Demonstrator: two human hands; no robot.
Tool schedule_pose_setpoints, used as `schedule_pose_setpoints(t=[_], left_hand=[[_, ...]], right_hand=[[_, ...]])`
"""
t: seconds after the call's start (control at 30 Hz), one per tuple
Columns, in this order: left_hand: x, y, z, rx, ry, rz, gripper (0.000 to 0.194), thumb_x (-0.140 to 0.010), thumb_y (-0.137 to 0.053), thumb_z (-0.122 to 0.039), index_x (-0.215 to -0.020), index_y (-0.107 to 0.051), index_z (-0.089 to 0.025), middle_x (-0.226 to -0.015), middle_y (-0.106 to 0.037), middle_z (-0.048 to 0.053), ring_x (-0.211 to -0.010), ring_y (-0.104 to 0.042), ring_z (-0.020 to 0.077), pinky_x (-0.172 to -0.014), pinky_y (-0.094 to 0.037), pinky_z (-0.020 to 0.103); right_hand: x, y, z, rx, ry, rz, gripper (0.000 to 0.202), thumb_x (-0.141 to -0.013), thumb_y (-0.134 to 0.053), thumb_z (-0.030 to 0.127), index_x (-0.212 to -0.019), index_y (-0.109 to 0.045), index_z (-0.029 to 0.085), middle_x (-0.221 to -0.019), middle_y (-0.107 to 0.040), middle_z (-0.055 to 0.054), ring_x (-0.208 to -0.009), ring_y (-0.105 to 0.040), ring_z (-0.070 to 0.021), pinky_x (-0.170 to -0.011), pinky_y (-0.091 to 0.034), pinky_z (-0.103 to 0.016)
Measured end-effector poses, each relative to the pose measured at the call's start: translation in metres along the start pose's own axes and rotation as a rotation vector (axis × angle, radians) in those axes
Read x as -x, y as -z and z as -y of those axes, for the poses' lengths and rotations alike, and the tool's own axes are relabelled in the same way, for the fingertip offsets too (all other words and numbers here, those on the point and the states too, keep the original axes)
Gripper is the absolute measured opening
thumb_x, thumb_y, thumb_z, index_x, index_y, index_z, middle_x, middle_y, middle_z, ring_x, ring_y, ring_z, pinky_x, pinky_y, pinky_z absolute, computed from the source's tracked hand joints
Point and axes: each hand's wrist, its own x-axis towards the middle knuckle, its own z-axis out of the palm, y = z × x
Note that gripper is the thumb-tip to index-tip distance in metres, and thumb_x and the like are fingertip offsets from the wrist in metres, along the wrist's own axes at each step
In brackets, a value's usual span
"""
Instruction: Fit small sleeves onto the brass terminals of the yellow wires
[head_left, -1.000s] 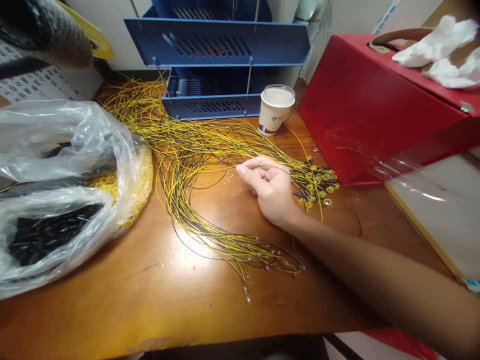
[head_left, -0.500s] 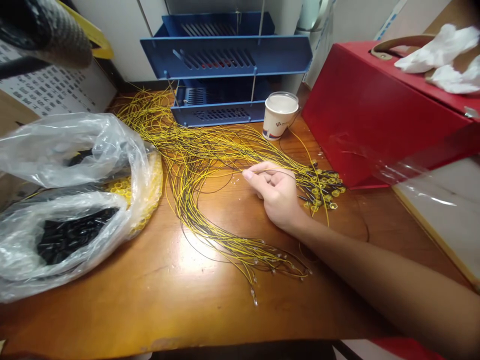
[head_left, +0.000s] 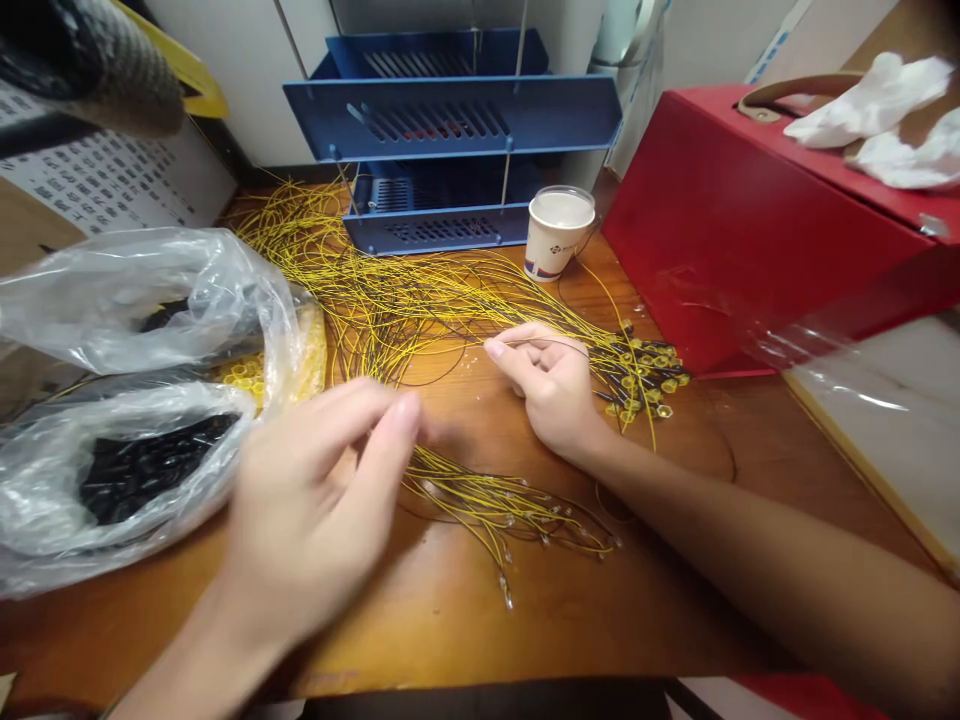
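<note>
My right hand (head_left: 555, 385) pinches a thin wire (head_left: 536, 341) between thumb and forefinger, above the middle of the table. My left hand (head_left: 322, 500), slightly blurred, hovers over the left side of a bundle of wires, its fingers curled and thumb near the forefinger; whatever it may hold does not show. The yellow and black wires (head_left: 480, 490) in front fan out to small clear tips. Behind my right hand, other wires end in black sleeves with yellow hexagonal rings (head_left: 637, 375). A clear plastic bag (head_left: 262, 260) holds yellow rings (head_left: 244, 375) and black pieces (head_left: 154, 470).
A paper cup (head_left: 556, 235) stands by the blue rack (head_left: 450, 115) at the back. On the right sits a red box (head_left: 750, 220) with crumpled tissue (head_left: 870, 100) on top. A tangle of wires (head_left: 300, 225) spreads across the table's back left.
My left hand has come into view from the lower left and now covers part of the front wire bundle. My right hand keeps its pinch on the wire, almost still.
</note>
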Motion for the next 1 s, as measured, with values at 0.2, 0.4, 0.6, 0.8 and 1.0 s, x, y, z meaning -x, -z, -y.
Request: schedule_pose_setpoints(t=[0.2,0.4,0.6,0.8,1.0], left_hand=[[-0.062,-0.038,0.028,0.039,0.107,-0.032,0.013,-0.090,-0.061,-0.030,-0.087,-0.066,-0.018,-0.079,-0.068,0.000,-0.065,-0.060,0.0126,-0.056,-0.044,0.025],[-0.066,-0.049,0.038,0.056,-0.023,0.014,0.015,-0.087,-0.056,-0.022,-0.096,-0.068,-0.018,-0.094,-0.073,0.003,-0.064,-0.058,0.0124,-0.062,-0.048,0.026],[-0.065,-0.049,0.042,0.067,-0.086,0.021,0.015,-0.086,-0.065,-0.029,-0.096,-0.071,-0.020,-0.089,-0.074,0.002,-0.059,-0.056,0.0110,-0.060,-0.048,0.026],[-0.061,-0.054,0.044,0.098,-0.051,-0.030,0.016,-0.090,-0.064,-0.032,-0.087,-0.072,-0.018,-0.079,-0.073,0.001,-0.059,-0.057,0.0110,-0.059,-0.046,0.025],[-0.063,-0.058,0.045,0.135,0.001,0.010,0.018,-0.093,-0.061,-0.032,-0.089,-0.070,-0.017,-0.083,-0.073,0.002,-0.067,-0.062,0.0122,-0.062,-0.047,0.024]], right_hand=[[0.000,0.000,-0.001,-0.016,0.001,-0.008,0.018,-0.078,-0.070,0.032,-0.076,-0.061,0.017,-0.046,-0.034,0.010,-0.043,-0.024,-0.0050,-0.045,-0.016,-0.024],[-0.001,0.000,0.000,0.001,-0.001,-0.005,0.019,-0.078,-0.070,0.033,-0.076,-0.061,0.016,-0.046,-0.035,0.010,-0.043,-0.024,-0.0048,-0.044,-0.014,-0.025],[0.000,-0.001,0.001,0.037,-0.002,0.003,0.020,-0.077,-0.071,0.033,-0.074,-0.061,0.016,-0.045,-0.033,0.010,-0.043,-0.024,-0.0047,-0.045,-0.015,-0.025],[0.000,0.001,-0.001,0.043,0.025,0.005,0.019,-0.078,-0.071,0.033,-0.075,-0.062,0.016,-0.046,-0.034,0.010,-0.043,-0.025,-0.0048,-0.045,-0.016,-0.024],[0.000,0.000,-0.001,0.025,0.005,-0.004,0.020,-0.077,-0.072,0.033,-0.075,-0.062,0.016,-0.046,-0.036,0.009,-0.043,-0.025,-0.0045,-0.045,-0.016,-0.024]])
